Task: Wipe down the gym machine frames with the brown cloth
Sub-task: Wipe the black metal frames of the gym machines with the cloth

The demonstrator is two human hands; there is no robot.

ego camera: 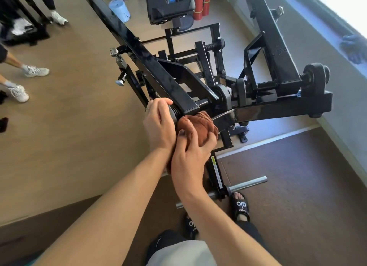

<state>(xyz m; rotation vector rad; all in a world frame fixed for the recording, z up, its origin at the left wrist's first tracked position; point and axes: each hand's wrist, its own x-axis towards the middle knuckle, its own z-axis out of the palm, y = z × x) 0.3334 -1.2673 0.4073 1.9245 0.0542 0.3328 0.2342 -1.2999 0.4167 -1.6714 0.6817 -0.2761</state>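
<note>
- The right hand (188, 156) grips the bunched brown cloth (198, 126) against the black machine frame (170, 83).
- The left hand (158, 122) holds a black knob beside it.

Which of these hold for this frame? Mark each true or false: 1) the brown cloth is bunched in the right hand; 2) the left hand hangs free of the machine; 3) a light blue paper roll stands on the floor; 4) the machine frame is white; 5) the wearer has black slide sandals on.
1) True: the right hand grips the bunched brown cloth.
2) False: the left hand curls round a dark knob on the machine.
3) True: light blue paper roll.
4) False: the glossy metal machine frame is black.
5) True: black slide sandals.
</note>
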